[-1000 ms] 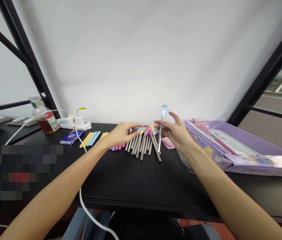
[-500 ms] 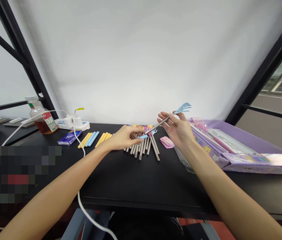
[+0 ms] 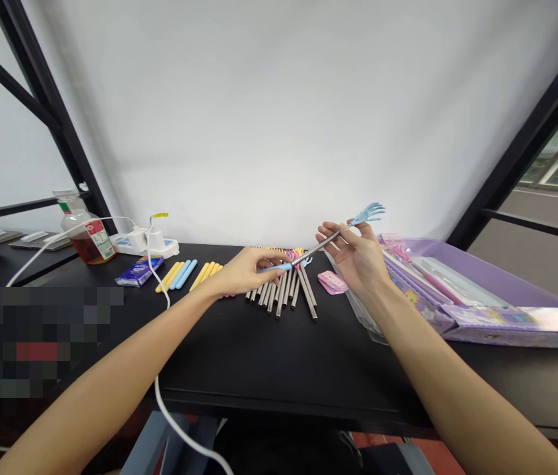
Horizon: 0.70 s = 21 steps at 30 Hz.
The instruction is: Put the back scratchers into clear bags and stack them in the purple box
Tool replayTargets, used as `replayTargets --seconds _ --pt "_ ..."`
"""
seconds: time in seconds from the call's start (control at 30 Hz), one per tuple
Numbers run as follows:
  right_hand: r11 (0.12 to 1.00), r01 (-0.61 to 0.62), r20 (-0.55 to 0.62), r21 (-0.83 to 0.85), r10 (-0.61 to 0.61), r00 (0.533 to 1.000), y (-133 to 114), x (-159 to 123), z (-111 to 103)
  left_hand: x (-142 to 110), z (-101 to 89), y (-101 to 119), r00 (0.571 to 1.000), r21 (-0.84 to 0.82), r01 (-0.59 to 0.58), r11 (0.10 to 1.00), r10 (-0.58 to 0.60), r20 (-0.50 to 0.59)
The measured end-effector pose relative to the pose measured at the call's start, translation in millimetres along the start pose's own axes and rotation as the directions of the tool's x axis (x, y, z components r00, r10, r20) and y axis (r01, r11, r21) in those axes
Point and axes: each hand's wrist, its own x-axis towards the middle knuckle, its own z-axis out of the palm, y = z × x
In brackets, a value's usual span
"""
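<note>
swung from near upright a second ago, the slim silver metal rod [image 3: 316, 249] with a pale-blue plastic hand-shaped head [image 3: 369, 213] now slants between both hands, its lower end meeting a light-blue rounded plastic handle [image 3: 285, 266]. the left hand [image 3: 243, 272] pinches that handle; the right hand [image 3: 361, 256] grasps the rod just below the head, thumb against fingers. beneath, similar silver metal rods [image 3: 286, 293] fan across the black table [image 3: 279, 363], near a small pink patterned packet [image 3: 332, 282].
</note>
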Motion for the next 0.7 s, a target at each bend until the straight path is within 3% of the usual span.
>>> replayTargets --seconds 0.27,0.43,0.7 --pt "1.000 0.009 0.057 -0.010 -0.008 0.998 -3.2 -3.8 2.7 1.9 -1.0 4.8 0.993 0.017 0.041 0.999 -0.039 -0.109" --pt "0.989 -0.013 0.092 -0.147 0.027 0.995 -7.4 -4.0 -0.8 1.7 -1.6 8.3 0.982 0.076 0.025 0.997 -0.010 -0.189" --pt "0.913 -0.011 0.168 -0.408 0.087 0.982 0.9 2.2 -11.0 0.9 -0.4 8.4 0.976 0.191 -0.015 0.981 0.056 -0.211"
